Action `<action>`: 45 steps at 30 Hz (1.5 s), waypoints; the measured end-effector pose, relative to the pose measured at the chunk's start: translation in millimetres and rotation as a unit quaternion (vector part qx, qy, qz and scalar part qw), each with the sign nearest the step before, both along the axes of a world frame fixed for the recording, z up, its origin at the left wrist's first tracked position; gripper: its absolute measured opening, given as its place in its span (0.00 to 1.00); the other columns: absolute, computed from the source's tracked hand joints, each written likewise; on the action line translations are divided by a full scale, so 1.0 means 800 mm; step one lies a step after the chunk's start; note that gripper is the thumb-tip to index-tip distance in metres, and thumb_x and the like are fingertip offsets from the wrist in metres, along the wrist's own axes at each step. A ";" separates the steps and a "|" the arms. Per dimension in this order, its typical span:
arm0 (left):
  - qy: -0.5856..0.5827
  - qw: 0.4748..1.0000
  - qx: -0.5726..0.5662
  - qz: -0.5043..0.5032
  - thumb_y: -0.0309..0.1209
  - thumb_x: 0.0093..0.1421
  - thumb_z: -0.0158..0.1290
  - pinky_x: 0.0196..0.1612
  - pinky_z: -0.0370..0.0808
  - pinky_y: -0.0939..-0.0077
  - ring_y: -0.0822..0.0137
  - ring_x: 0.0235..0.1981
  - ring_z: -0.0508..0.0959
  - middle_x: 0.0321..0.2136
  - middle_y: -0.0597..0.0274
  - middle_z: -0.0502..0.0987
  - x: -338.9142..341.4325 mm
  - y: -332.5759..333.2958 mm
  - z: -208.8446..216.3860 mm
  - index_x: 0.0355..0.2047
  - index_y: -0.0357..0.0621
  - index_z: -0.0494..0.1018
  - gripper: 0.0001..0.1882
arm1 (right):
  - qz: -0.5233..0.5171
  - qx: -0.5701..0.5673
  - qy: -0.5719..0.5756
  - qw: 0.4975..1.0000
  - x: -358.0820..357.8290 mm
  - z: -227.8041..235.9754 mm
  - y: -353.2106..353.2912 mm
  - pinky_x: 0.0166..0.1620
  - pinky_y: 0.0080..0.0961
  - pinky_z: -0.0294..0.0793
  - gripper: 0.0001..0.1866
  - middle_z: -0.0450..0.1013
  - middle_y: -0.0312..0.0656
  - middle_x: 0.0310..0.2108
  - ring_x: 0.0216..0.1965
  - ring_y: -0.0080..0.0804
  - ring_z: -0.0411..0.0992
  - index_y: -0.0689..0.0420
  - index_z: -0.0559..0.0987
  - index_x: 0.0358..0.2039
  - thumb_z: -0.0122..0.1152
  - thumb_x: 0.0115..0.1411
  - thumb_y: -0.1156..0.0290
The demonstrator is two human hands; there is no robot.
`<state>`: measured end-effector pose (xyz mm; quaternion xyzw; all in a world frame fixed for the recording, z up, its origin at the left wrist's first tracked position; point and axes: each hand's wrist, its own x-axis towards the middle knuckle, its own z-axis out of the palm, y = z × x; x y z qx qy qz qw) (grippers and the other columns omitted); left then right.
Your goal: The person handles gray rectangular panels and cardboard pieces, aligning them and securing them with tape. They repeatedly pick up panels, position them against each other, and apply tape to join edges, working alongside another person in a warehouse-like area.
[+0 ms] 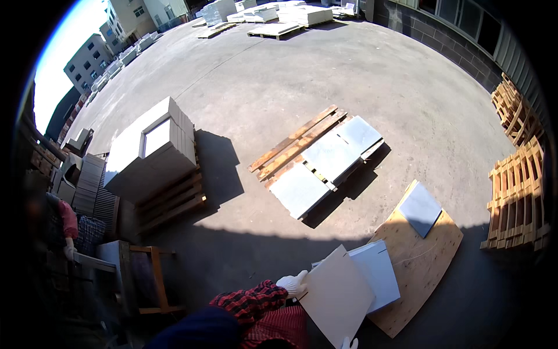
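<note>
Held slab: a pale, flat square slab [340,299], tilted, reaching out past the left edge of the plywood board [430,256] and partly covering the slab stack [381,276].
Left hand: white-gloved left hand [292,284], its grip pinching the pale slab at its left edge.
Right hand: only gloved fingertips of the right hand [349,343] show, at the slab's lowest corner; cannot tell whether that grip is closed.
Slab stack: by the board's left edge, beneath the held slab.
Single slab: a bluish-grey slab [420,209] lies at the board's far end.
Middle pallet: the wooden pallet [299,142] bears three slabs [334,156] in a row along its right edge.
Left side: tall block stack [157,148] on another pallet; a co-worker's gloved hand [70,249] nearby.
</note>
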<state>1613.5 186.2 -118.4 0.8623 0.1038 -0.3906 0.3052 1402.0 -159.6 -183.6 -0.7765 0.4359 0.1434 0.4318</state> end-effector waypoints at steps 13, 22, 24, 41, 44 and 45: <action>-0.105 0.822 -0.300 0.472 0.49 0.65 0.56 0.45 0.76 0.73 0.71 0.43 0.77 0.47 0.60 0.79 -0.495 0.401 0.194 0.64 0.41 0.67 0.34 | 0.531 0.285 -0.008 0.798 0.140 0.224 0.400 0.49 0.27 0.78 0.27 0.76 0.44 0.52 0.46 0.30 0.76 0.64 0.74 0.59 0.65 0.61 0.68; -0.323 0.557 -0.221 0.733 0.32 0.58 0.66 0.36 0.77 0.78 0.72 0.36 0.79 0.40 0.61 0.79 -0.785 0.443 0.291 0.59 0.42 0.71 0.29 | 0.822 0.220 -0.242 0.466 0.040 0.339 0.799 0.47 0.26 0.77 0.21 0.81 0.47 0.43 0.43 0.30 0.79 0.63 0.81 0.49 0.69 0.54 0.72; -0.319 0.521 -0.123 0.782 0.33 0.59 0.66 0.36 0.77 0.78 0.72 0.36 0.79 0.41 0.60 0.79 -0.811 0.448 0.316 0.59 0.42 0.72 0.28 | 0.869 0.186 -0.300 0.347 0.009 0.383 0.877 0.46 0.25 0.78 0.17 0.81 0.44 0.38 0.40 0.29 0.79 0.64 0.83 0.45 0.71 0.53 0.77; -0.371 0.257 0.134 0.882 0.49 0.63 0.59 0.28 0.75 0.79 0.75 0.23 0.76 0.26 0.63 0.78 -1.055 0.608 0.390 0.43 0.40 0.77 0.22 | 0.952 0.226 -0.202 0.033 -0.328 0.499 1.345 0.30 0.24 0.76 0.13 0.80 0.42 0.25 0.21 0.28 0.76 0.59 0.85 0.37 0.66 0.58 0.63; -0.238 0.312 0.185 0.901 0.54 0.61 0.59 0.34 0.77 0.75 0.71 0.28 0.79 0.29 0.60 0.78 -1.086 0.629 0.401 0.40 0.41 0.79 0.26 | 0.964 0.133 -0.230 0.018 -0.364 0.511 1.386 0.32 0.25 0.76 0.17 0.79 0.42 0.24 0.22 0.30 0.76 0.56 0.86 0.38 0.65 0.58 0.56; -0.191 0.343 0.204 0.897 0.55 0.60 0.60 0.36 0.77 0.73 0.69 0.30 0.80 0.30 0.59 0.79 -1.096 0.637 0.413 0.39 0.41 0.80 0.27 | 0.939 0.115 -0.322 -0.046 -0.370 0.517 1.398 0.33 0.28 0.76 0.19 0.79 0.42 0.25 0.23 0.34 0.76 0.54 0.86 0.39 0.65 0.56 0.52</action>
